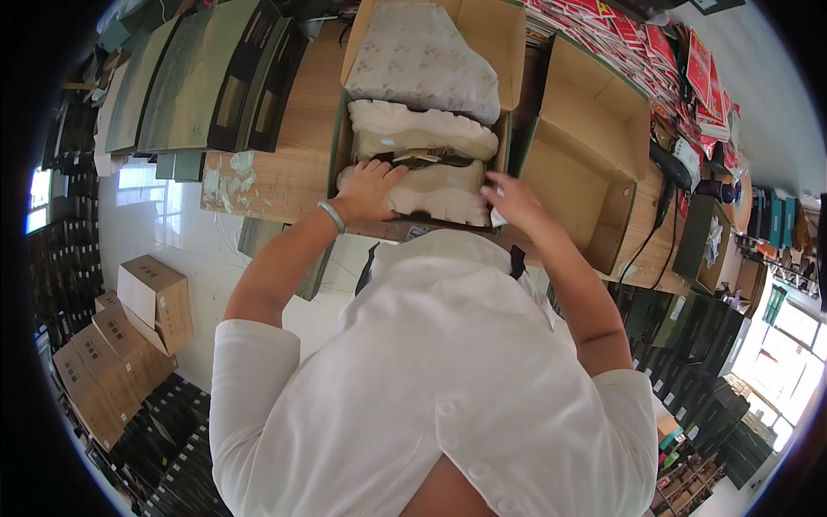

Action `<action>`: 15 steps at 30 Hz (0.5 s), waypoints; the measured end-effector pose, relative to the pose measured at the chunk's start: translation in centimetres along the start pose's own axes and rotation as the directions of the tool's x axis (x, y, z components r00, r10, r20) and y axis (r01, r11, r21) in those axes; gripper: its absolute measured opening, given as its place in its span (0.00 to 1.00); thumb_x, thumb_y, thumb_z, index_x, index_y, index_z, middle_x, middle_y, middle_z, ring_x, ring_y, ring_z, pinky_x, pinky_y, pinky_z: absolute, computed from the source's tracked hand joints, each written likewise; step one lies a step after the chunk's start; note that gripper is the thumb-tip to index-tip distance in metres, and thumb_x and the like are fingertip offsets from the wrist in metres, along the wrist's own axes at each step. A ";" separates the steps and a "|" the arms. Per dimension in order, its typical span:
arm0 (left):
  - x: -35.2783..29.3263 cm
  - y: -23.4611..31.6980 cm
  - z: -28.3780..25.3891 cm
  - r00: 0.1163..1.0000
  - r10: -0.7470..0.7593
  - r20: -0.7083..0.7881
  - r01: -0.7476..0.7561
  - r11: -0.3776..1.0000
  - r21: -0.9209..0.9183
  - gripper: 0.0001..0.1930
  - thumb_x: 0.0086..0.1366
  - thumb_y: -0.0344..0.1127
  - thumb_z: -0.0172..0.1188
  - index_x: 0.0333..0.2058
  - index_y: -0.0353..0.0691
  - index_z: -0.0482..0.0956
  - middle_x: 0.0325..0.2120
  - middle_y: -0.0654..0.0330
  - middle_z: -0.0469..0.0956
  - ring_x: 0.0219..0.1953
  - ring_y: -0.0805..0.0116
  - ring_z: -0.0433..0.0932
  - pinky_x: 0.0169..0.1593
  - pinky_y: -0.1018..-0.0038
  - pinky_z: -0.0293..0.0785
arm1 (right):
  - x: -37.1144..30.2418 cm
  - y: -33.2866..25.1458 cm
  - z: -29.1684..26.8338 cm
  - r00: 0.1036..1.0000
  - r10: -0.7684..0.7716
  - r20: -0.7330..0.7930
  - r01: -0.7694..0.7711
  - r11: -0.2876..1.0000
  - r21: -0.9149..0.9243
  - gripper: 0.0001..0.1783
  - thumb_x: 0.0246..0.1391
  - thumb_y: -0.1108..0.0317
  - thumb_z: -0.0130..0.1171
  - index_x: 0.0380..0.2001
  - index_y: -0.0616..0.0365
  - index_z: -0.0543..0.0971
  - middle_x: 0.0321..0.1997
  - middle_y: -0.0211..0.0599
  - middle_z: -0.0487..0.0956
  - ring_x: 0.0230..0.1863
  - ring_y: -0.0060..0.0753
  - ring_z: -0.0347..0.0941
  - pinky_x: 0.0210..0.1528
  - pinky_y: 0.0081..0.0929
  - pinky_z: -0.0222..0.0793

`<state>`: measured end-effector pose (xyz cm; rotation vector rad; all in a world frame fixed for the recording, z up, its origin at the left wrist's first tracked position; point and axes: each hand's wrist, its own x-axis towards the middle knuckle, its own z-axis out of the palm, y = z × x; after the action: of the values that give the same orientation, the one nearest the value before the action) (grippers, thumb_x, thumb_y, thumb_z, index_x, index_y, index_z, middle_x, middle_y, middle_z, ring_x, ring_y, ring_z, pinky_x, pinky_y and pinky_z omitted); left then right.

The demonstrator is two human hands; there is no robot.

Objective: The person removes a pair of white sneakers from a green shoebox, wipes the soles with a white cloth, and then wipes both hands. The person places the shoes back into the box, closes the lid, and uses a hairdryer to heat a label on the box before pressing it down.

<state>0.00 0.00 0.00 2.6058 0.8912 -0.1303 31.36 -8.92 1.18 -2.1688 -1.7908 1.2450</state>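
Observation:
An open cardboard shoe box [344, 138] sits on a wooden table in front of me. Inside lie two cream chunky-soled shoes: the far shoe [422, 129] and the near shoe [439, 191], lying on their sides. White tissue paper [422, 60] covers the raised lid. My left hand [370, 188], a pale bracelet on its wrist, presses on the near shoe's left end. My right hand [510, 198] grips the near shoe's right end along with a bit of white paper at the box wall.
An empty open cardboard box [586, 146] stands to the right. Dark green flat boxes [198, 77] lie stacked at the table's left. Red printed cards [655, 43] pile at the back right. Brown cartons [129, 336] sit on the floor at left.

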 end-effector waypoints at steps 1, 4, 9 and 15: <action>-0.4 -0.3 0.2 1.000 0.000 -0.010 0.000 1.000 -0.002 0.42 0.42 0.53 0.70 0.57 0.43 0.67 0.49 0.52 0.72 0.54 0.53 0.69 0.59 0.58 0.61 | 0.3 -1.9 -0.9 0.995 -0.015 -0.101 0.010 0.999 -0.050 0.38 0.53 0.64 0.58 0.68 0.46 0.60 0.58 0.51 0.73 0.59 0.48 0.70 0.59 0.38 0.67; -0.1 0.8 0.1 1.000 0.020 -0.018 -0.021 0.999 -0.037 0.42 0.42 0.51 0.71 0.56 0.42 0.68 0.48 0.52 0.73 0.53 0.53 0.69 0.59 0.58 0.61 | 1.3 -3.1 -2.1 0.994 0.056 -0.093 -0.071 0.984 -0.166 0.36 0.53 0.73 0.51 0.67 0.46 0.62 0.54 0.46 0.77 0.54 0.49 0.73 0.52 0.41 0.72; -0.8 0.3 -0.1 0.998 0.037 -0.057 -0.040 0.999 -0.036 0.40 0.41 0.48 0.71 0.55 0.42 0.69 0.46 0.53 0.73 0.52 0.53 0.70 0.58 0.59 0.61 | 2.8 -2.1 -1.1 0.991 0.069 -0.115 -0.091 0.975 -0.203 0.39 0.53 0.78 0.45 0.67 0.28 0.63 0.52 0.42 0.79 0.52 0.45 0.75 0.49 0.40 0.72; -1.4 0.4 0.7 0.973 0.085 -0.217 -0.101 0.993 -0.063 0.39 0.39 0.43 0.71 0.53 0.42 0.70 0.43 0.54 0.73 0.50 0.53 0.69 0.58 0.59 0.60 | 2.9 -1.1 -1.8 0.990 0.114 -0.087 -0.127 0.979 -0.162 0.42 0.52 0.79 0.45 0.65 0.18 0.63 0.55 0.32 0.78 0.55 0.39 0.74 0.48 0.32 0.71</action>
<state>-0.84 -1.41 -0.25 2.6205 0.8250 0.2085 31.62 -5.30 1.40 -2.4131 -1.8176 1.0496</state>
